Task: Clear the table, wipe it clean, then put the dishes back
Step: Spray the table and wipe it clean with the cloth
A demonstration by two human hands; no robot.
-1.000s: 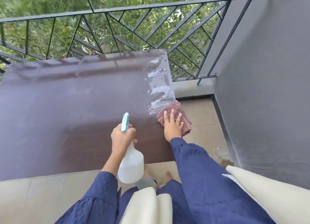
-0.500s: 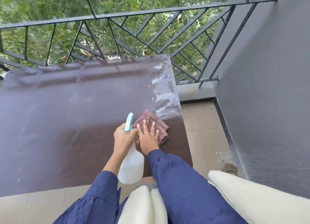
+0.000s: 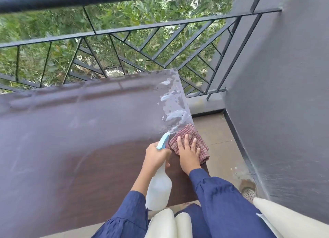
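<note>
The table [image 3: 71,139] was seen as a dark brown, glossy slab. Most of its top was dulled by a pale haze, and a wet, shining patch [image 3: 174,104] was spread along its right end. The table was stretched out under both hands and reached well to the left of them and ahead of them toward a black railing [image 3: 142,29].

A folded, red-checked cloth [image 3: 202,151] was laid at the table's right edge, directly under the right hand [image 3: 187,154], with 1 corner hung past that edge. The right hand was pressed flat on the cloth, its fingers straight and spread. The wet patch began just ahead of those fingertips.

Just beside the right hand, on its thumb side, the left hand [image 3: 155,157] was wrapped round the neck of a white spray bottle [image 3: 158,189]. The bottle's blue nozzle [image 3: 162,142] was pointed ahead toward the wet patch, and its body was hung below the hand, over the table's near edge.
</note>
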